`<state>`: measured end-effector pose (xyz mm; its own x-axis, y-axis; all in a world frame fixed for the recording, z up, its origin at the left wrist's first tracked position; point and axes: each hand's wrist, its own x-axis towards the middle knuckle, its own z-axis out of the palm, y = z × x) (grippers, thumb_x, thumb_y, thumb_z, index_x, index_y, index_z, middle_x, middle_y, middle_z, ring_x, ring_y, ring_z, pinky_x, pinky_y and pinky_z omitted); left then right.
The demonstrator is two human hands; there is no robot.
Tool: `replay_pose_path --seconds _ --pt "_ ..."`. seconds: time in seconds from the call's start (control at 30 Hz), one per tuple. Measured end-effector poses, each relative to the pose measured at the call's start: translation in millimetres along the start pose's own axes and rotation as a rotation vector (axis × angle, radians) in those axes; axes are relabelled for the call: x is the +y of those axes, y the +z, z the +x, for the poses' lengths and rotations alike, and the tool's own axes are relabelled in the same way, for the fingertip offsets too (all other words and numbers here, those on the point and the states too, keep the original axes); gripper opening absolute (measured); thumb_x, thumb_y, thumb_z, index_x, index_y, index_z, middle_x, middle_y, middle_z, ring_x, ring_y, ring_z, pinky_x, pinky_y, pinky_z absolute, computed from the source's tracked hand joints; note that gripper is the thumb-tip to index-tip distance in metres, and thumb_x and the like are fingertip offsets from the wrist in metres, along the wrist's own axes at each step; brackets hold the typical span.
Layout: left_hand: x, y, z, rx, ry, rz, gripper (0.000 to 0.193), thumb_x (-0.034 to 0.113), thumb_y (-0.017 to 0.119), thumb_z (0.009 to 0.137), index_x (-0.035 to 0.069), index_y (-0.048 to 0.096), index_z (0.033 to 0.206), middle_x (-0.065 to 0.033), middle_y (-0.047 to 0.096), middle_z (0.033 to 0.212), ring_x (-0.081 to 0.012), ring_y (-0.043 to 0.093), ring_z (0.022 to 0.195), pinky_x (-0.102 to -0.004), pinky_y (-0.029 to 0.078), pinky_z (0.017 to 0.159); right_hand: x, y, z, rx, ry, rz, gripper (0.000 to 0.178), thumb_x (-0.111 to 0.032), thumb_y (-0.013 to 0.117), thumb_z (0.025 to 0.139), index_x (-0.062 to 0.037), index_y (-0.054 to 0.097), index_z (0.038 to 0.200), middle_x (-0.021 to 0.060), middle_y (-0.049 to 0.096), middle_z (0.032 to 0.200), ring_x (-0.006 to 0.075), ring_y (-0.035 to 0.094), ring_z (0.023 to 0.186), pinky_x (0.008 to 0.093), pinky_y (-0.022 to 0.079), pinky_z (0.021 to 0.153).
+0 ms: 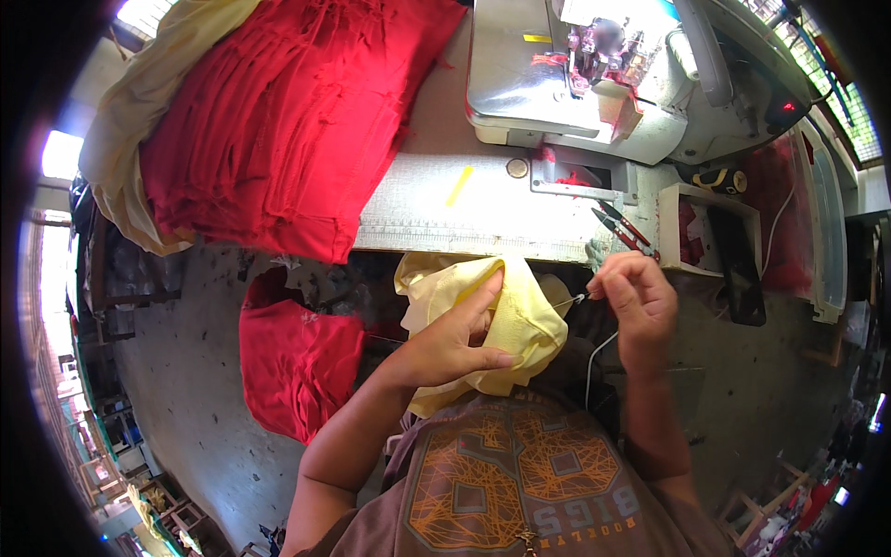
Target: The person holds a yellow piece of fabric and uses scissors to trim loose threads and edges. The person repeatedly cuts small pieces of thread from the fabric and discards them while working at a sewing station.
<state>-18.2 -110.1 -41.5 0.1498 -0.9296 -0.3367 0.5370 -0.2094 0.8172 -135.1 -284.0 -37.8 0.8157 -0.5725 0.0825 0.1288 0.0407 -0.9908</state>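
The worktop (pixel 427 200) spreads beyond the left grip (pixel 450 343) and the right grip (pixel 640 302). Far beyond and to the left of the left grip lies a thick stack of red cloth (pixel 278 121), with a cream cloth (pixel 121 158) along its outer side. A sewing machine (pixel 515 79) stands well beyond the right grip. The yellow cloth (pixel 534 320) is in the left grip, between the two grips and in front of the worktop's near edge; thumb and fingers are partly spread, clasping its folds. Left of that grip hangs a smaller red bundle (pixel 302 362). Beyond the right grip and to its right sit a white box (pixel 674 232) and a dark phone (pixel 740 269); just beyond it lie red-handled snips (pixel 631 232). The right grip is pinched nearly closed at a small pale item (pixel 582 298), too small to identify, and a thin strand (pixel 564 304) runs from there to the yellow cloth.
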Motion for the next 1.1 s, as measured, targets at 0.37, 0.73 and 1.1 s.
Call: replay_pose_path --seconds 0.37,0.73,1.1 --pt "-1 -3 1 -0.021 -0.017 -0.012 0.091 0.001 0.06 0.072 0.005 -0.009 0.131 -0.0146 0.035 0.121 -0.0186 0.044 0.104 -0.0295 0.035 0.087 -24 -9 5 -0.181 -0.169 -0.093 0.026 -0.025 0.056 0.078 -0.0005 0.049 0.081 0.0097 0.052 0.072 0.019 0.051 0.065 0.0303 0.042 0.06" --pt "10 -44 -4 0.027 0.064 0.927 0.032 0.017 0.057 0.075 0.002 0.05 0.103 -0.0097 0.058 0.079 -0.0112 0.053 0.069 -0.0246 0.042 0.063 2 19 2 -0.071 0.287 0.041 0.008 -0.007 0.052 0.079 -0.0006 0.05 0.076 0.001 0.053 0.069 0.0037 0.047 0.061 0.018 0.04 0.056" --pt "55 -50 -30 0.188 -0.088 0.427 0.023 0.007 0.046 0.081 -0.001 0.048 0.103 0.0035 0.044 0.061 -0.0009 0.039 0.056 -0.0165 0.032 0.051 14 8 6 -0.005 0.4 -0.033 0.01 -0.01 0.051 0.08 -0.0009 0.05 0.074 0.0011 0.052 0.067 0.0039 0.045 0.059 0.0184 0.038 0.054"
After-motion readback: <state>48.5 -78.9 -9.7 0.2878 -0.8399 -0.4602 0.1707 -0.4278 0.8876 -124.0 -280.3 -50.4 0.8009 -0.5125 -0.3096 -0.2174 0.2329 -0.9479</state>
